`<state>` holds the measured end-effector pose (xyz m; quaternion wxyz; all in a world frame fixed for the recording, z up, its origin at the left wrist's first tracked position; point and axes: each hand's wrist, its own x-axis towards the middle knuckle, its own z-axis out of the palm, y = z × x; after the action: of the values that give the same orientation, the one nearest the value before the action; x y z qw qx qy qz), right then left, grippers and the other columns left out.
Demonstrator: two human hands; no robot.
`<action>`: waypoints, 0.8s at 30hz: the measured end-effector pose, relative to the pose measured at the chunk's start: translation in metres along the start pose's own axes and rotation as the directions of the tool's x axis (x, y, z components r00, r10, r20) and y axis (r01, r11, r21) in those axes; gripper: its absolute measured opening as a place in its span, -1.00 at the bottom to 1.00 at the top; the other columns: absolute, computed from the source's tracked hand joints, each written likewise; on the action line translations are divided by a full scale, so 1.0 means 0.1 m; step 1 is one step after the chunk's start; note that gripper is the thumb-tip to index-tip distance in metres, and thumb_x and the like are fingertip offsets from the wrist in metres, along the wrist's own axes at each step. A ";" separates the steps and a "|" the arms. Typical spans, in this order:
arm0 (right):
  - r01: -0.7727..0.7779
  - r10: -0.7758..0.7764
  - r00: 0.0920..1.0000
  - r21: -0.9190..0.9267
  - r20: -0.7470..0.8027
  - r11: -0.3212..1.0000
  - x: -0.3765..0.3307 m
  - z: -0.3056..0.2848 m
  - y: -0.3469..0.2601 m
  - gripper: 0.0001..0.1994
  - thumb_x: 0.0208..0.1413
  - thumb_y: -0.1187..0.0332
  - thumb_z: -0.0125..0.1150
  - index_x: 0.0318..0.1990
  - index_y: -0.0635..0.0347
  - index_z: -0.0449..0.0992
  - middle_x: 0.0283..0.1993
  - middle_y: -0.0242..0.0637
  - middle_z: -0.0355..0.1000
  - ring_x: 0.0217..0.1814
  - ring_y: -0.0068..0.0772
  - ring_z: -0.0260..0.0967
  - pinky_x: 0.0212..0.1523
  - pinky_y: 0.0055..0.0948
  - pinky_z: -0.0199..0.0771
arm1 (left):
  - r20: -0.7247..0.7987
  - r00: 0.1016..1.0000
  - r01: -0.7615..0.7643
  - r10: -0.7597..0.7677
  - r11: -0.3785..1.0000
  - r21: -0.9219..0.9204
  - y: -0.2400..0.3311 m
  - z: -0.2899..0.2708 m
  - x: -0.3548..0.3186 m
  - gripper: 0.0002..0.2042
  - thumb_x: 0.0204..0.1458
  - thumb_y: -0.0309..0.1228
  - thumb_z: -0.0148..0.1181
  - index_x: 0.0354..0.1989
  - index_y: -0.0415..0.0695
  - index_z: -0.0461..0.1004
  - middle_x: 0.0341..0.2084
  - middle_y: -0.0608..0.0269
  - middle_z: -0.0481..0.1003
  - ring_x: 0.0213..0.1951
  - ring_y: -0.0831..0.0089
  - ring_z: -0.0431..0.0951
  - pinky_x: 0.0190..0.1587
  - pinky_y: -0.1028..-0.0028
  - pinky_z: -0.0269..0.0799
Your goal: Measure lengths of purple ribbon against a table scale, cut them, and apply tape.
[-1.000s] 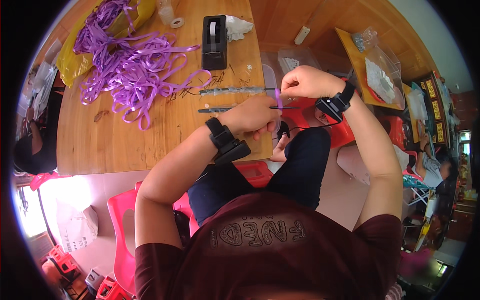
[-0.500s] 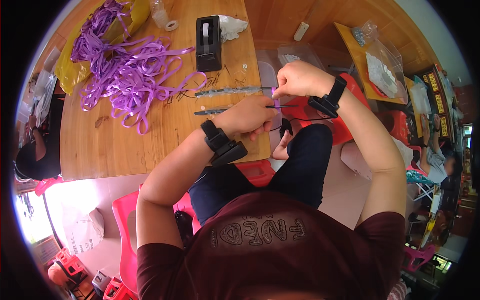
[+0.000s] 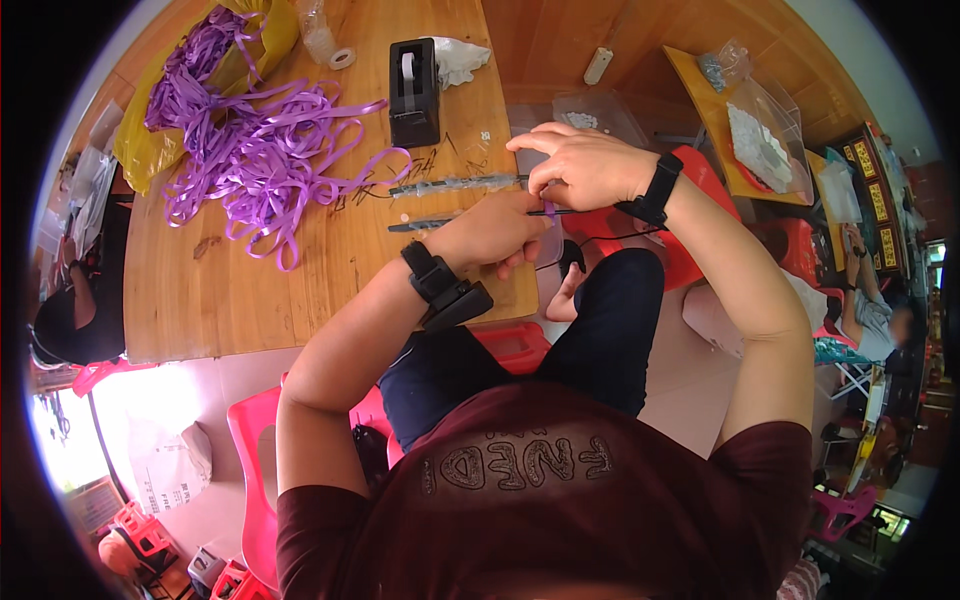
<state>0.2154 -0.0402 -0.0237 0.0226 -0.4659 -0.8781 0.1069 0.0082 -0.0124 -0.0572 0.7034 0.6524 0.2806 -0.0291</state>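
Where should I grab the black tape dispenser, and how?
I'd try the plain near end of the black tape dispenser, coming from above on the person's side, thumb and fingers across its long sides. It's narrow there, and the white tape sits farther back. Loose purple ribbon lies to its left, and crumpled white material beside its far right.

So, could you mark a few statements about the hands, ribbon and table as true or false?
1. A pile of purple ribbon lies on the table. True.
2. The tape dispenser is red. False: it is black.
3. The left hand covers part of a dark rod. True.
4. The yellow bag lies right of the tape dispenser. False: it lies left.
5. The right hand holds the tape dispenser. False: it is beside the left hand.
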 end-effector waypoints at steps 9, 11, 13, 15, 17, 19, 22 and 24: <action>0.003 0.024 0.988 0.170 -0.155 0.985 -0.06 0.23 0.11 -0.85 0.10 0.30 0.16 -0.25 0.05 0.63 0.31 -0.13 0.32 0.31 -0.11 0.27 0.27 -0.17 0.31 | -0.026 0.999 0.030 -0.031 0.999 -0.036 0.04 0.03 -0.03 -0.75 0.27 -0.36 -0.01 -0.01 -0.25 0.40 -0.60 0.32 0.41 -0.73 0.64 0.33 -0.72 0.57 0.29; -0.036 0.200 0.931 0.470 -0.305 0.882 -0.24 0.31 0.22 -0.75 0.21 0.28 0.17 0.01 0.06 0.53 0.23 -0.15 0.38 0.25 -0.24 0.35 0.29 -0.26 0.29 | -0.025 0.999 0.043 -0.044 0.998 -0.036 0.04 0.02 -0.04 -0.71 0.28 -0.35 -0.01 0.06 -0.26 0.37 -0.60 0.32 0.41 -0.73 0.64 0.33 -0.72 0.58 0.29; -0.156 0.486 0.864 0.847 -0.133 0.509 -0.50 0.44 0.35 -0.69 0.24 0.35 0.15 0.10 0.20 0.44 0.21 -0.28 0.40 0.16 -0.38 0.39 0.16 -0.42 0.39 | -0.024 0.998 0.053 -0.054 0.998 -0.033 0.05 0.02 -0.04 -0.67 0.28 -0.34 -0.01 0.13 -0.27 0.35 -0.60 0.33 0.41 -0.73 0.64 0.33 -0.72 0.58 0.29; -0.165 0.553 0.828 0.901 -0.094 0.401 -0.64 0.60 0.41 -0.66 0.24 0.35 0.13 0.13 0.24 0.42 0.19 -0.29 0.41 0.13 -0.40 0.40 0.14 -0.44 0.40 | 0.004 0.998 0.064 -0.064 0.998 -0.023 0.07 0.02 -0.01 -0.61 0.29 -0.32 0.00 0.21 -0.28 0.30 -0.60 0.33 0.41 -0.72 0.65 0.33 -0.72 0.58 0.29; -0.135 0.540 0.831 0.990 0.135 -0.039 -0.73 0.73 0.29 -0.62 0.29 0.27 0.10 0.19 0.22 0.40 0.18 -0.22 0.42 0.12 -0.41 0.41 0.11 -0.43 0.41 | -0.001 0.997 0.072 -0.072 0.997 -0.020 0.09 0.02 -0.02 -0.62 0.29 -0.33 0.00 0.19 -0.27 0.31 -0.60 0.34 0.41 -0.72 0.66 0.32 -0.72 0.59 0.29; -0.094 0.482 0.860 0.980 0.167 -0.173 -0.60 0.84 0.15 -0.60 0.31 0.21 0.07 0.21 0.22 0.38 0.18 -0.20 0.43 0.11 -0.41 0.41 0.11 -0.41 0.41 | -0.012 0.996 0.085 -0.085 0.996 -0.017 0.07 0.02 -0.05 -0.64 0.29 -0.33 0.00 0.18 -0.26 0.33 -0.60 0.35 0.40 -0.72 0.66 0.32 -0.71 0.59 0.29; -0.030 0.369 0.910 0.919 0.188 -0.392 -0.43 1.02 0.12 -0.56 0.34 0.16 0.07 0.24 0.23 0.37 0.16 -0.19 0.45 0.11 -0.40 0.44 0.16 -0.33 0.42 | -0.011 0.998 0.069 -0.070 0.996 -0.058 0.08 0.03 -0.05 -0.67 0.29 -0.33 0.00 0.14 -0.24 0.36 -0.60 0.36 0.40 -0.72 0.67 0.32 -0.72 0.59 0.27; -0.007 0.369 0.912 0.905 0.181 -0.425 -0.36 1.12 0.15 -0.65 0.32 0.21 0.12 0.13 0.22 0.47 0.07 -0.25 0.48 0.10 -0.41 0.44 0.13 -0.31 0.44 | -0.030 0.997 0.072 -0.074 0.996 -0.059 0.08 0.04 -0.06 -0.69 0.28 -0.33 0.00 0.10 -0.22 0.39 -0.60 0.37 0.40 -0.72 0.67 0.31 -0.73 0.59 0.26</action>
<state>0.2324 -0.0807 -0.1341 0.4733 -0.3950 -0.2865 0.7334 0.0084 -0.0168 -0.0471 0.7158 0.6216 0.3161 -0.0361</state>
